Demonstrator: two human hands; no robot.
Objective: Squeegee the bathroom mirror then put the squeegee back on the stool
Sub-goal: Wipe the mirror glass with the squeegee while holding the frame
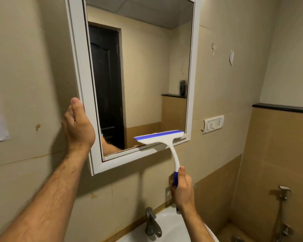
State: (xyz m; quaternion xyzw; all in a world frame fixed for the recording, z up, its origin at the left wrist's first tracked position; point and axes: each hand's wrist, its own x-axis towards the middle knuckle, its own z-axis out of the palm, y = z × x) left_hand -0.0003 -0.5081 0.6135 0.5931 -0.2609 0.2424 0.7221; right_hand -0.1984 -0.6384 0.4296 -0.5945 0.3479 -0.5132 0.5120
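A white-framed rectangular bathroom mirror [143,67] hangs on a beige wall [33,58], its frame seen at a slant. The left hand [78,126] grips the outer left edge of the white frame low down, thumb pointing up along the front of the frame and the fingers wrapped behind it, out of sight. The bare left forearm runs down to the lower left corner of the view.

The right hand [182,187] is clenched around the blue grip of a white plastic squeegee with a blue rubber blade [162,137], the thumb laid along the handle where the blue meets the white. The curved white neck rises from the fist up and to the left to the wide head. The head lies across the bottom right part of the glass, just above the lower frame rail, with its right end touching or nearly touching the right inner frame edge. The blade strip faces upward against the glass; whether it presses flat I cannot tell.

The glass reflects a dark wooden door, a ceiling and a black ledge. Below the hands sits a white ceramic washbasin [170,224] with a grey metal tap [151,222]. To the right of the mirror a white switch plate [213,124] is fixed to the wall, and a metal hand-spray fitting [284,191] hangs on the tan tiles at lower right.
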